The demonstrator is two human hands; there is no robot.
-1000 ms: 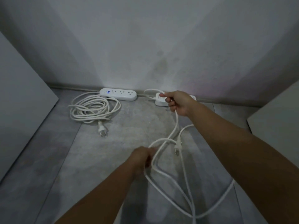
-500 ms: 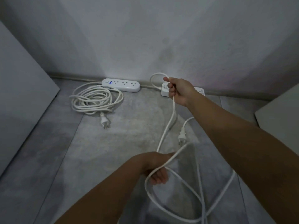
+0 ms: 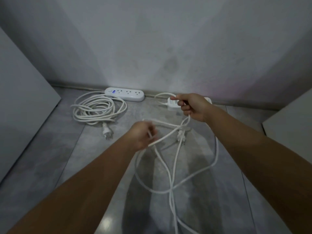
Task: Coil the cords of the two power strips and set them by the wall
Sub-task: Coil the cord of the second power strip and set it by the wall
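The right hand (image 3: pixel 194 106) grips the loose cord (image 3: pixel 173 159) over the second power strip (image 3: pixel 173 103) by the wall (image 3: pixel 168 39), the left hand (image 3: pixel 143 135) pinches a nearer loop, and the first power strip (image 3: pixel 125 94), blue mark unreadable, lies beside its coiled cord (image 3: pixel 94 108).

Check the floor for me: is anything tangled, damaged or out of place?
The cord gripped by the left hand and right hand sprawls over the floor in loose, crossing loops, its plug among them. The other cord lies coiled beside its power strip at the wall. No damage shows.
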